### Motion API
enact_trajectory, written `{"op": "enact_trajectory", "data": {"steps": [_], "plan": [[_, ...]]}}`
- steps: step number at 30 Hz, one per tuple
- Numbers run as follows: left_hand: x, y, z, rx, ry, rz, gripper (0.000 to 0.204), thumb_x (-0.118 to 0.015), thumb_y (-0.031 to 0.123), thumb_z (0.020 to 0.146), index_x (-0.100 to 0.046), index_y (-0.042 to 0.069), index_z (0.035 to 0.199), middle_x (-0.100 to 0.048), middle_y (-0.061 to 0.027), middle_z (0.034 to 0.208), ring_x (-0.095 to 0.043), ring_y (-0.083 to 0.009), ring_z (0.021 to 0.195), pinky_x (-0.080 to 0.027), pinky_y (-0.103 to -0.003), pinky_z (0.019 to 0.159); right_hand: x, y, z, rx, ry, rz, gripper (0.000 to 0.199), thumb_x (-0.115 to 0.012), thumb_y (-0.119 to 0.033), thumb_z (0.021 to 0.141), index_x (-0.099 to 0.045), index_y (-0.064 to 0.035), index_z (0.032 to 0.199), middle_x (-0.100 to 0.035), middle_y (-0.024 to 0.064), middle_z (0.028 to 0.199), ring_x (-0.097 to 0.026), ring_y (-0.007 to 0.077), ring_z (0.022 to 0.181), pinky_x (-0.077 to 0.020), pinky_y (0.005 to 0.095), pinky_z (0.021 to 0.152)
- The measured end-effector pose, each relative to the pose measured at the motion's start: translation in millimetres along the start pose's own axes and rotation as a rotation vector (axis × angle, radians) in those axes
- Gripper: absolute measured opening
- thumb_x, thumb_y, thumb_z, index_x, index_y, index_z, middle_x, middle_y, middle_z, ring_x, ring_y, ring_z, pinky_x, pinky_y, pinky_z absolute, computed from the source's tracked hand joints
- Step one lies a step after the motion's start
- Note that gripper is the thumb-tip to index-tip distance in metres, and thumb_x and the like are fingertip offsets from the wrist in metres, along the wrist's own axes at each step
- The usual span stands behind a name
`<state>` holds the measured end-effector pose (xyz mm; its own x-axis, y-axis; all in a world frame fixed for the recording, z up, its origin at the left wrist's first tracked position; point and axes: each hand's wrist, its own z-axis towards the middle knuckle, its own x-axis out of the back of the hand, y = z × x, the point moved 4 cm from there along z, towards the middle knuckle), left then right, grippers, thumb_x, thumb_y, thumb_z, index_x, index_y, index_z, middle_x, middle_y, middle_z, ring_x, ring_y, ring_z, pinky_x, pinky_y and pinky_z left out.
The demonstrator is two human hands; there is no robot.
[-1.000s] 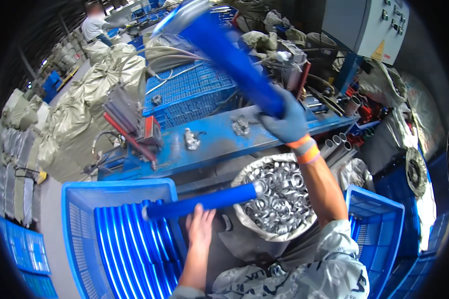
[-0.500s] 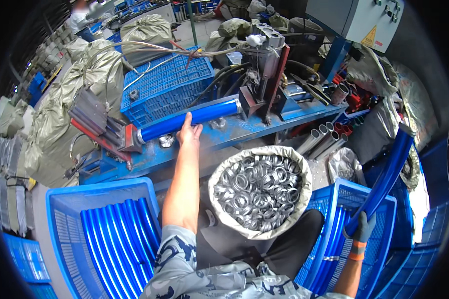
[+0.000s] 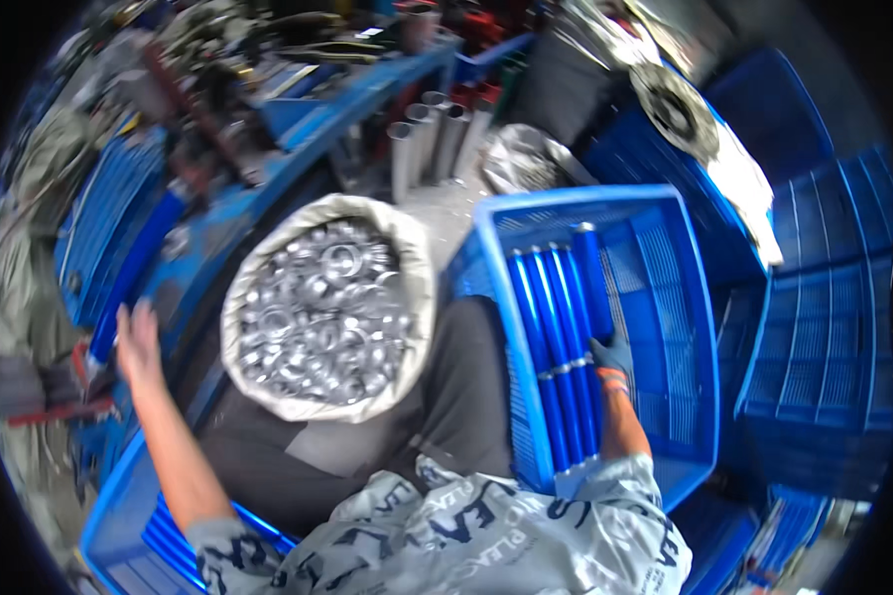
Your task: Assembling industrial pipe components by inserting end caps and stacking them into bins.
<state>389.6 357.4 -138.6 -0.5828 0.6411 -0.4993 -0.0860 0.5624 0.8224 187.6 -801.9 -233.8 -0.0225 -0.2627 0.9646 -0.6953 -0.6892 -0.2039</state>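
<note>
Tube [image 3: 592, 283] in the gloved right hand [image 3: 613, 357] is inside the crate [image 3: 575, 196], right of the sack [image 3: 420, 278] of rings [image 3: 327, 317] in the head view, alongside a few other tubes [image 3: 556, 347]. My guess: stiff, pretty light if it's hollow, and slick on that shiny blue finish, which probably scratches easily. I'd wrap the whole hand round it near an end, not pinch it. Right fingers look curled on its near end, but it's blurry, so can't tell how tight. Left hand [image 3: 139, 345] is bare and left of the sack, fingers stretched out, nothing in them. It's just beside another tube [image 3: 139, 260] at the bench [image 3: 218, 230]; can't tell if they touch.
</note>
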Motion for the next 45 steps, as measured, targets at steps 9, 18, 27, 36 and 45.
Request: {"op": "enact_trajectory", "data": {"steps": [9, 18, 27, 36, 45], "plan": [[150.9, 23.6, -293.6, -0.159, 0.593, 0.925, 0.032, -0.074, 0.028, 0.116, -0.073, -0.002, 0.128, -0.080, -0.0110, 0.108, -0.077, -0.0182, 0.088, -0.057, -0.030, 0.070, -98.6, 69.9, 88.8, -0.162, -0.072, -0.260, 0.091, -0.094, -0.054, 0.091, -0.051, -0.0153, 0.161, -0.077, 0.0156, 0.137, -0.076, 0.0418, 0.130, -0.0609, 0.0588, 0.104], [132.5, -63.8, -457.7, -0.134, 0.543, 1.297, 0.019, -0.078, 0.015, 0.112, -0.067, 0.004, 0.123, -0.067, -0.0031, 0.081, -0.057, -0.0107, 0.061, -0.046, -0.029, 0.053, -168.8, 79.5, 167.3, 0.078, -0.097, -0.190, 0.095, -0.082, -0.053, 0.095, -0.045, -0.0040, 0.168, -0.053, 0.0235, 0.170, -0.058, 0.0521, 0.150, -0.0557, 0.0644, 0.117], [134.4, -139.7, -472.6, -0.083, 0.178, 1.727, 0.028, -0.074, 0.012, 0.103, -0.075, -0.005, 0.126, -0.079, -0.0182, 0.116, -0.073, -0.0348, 0.112, -0.057, -0.046, 0.105, -83.3, -16.3, 153.9, 0.289, 0.242, 0.510, 0.060, -0.074, -0.032, 0.106, -0.067, 0.0035, 0.154, -0.071, 0.0304, 0.153, -0.068, 0.0481, 0.144, -0.0517, 0.0530, 0.125], [314.0, -136.8, -604.0, -0.286, 0.334, 1.369, 0.038, -0.082, 0.028, 0.101, -0.084, -0.009, 0.107, -0.085, -0.0196, 0.091, -0.077, -0.0285, 0.077, -0.061, -0.052, 0.073, 105.7, -417.3, -189.5, 1.326, -0.340, 0.840, 0.047, -0.081, -0.021, 0.109, -0.076, -0.0061, 0.153, -0.077, 0.0194, 0.148, -0.075, 0.0320, 0.134, -0.0582, 0.0451, 0.117], [498.6, -105.3, -813.3, 0.753, 1.323, 1.341, 0.104, -0.094, 0.033, 0.082, -0.045, 0.003, 0.169, -0.057, -0.0283, 0.166, -0.061, -0.0469, 0.152, -0.056, -0.056, 0.124, -88.0, -480.3, -381.0, 1.781, -0.139, -0.039, 0.104, -0.091, -0.055, 0.094, -0.047, -0.0058, 0.175, -0.052, 0.0316, 0.173, -0.062, 0.0550, 0.147, -0.0553, 0.0587, 0.119]]}}
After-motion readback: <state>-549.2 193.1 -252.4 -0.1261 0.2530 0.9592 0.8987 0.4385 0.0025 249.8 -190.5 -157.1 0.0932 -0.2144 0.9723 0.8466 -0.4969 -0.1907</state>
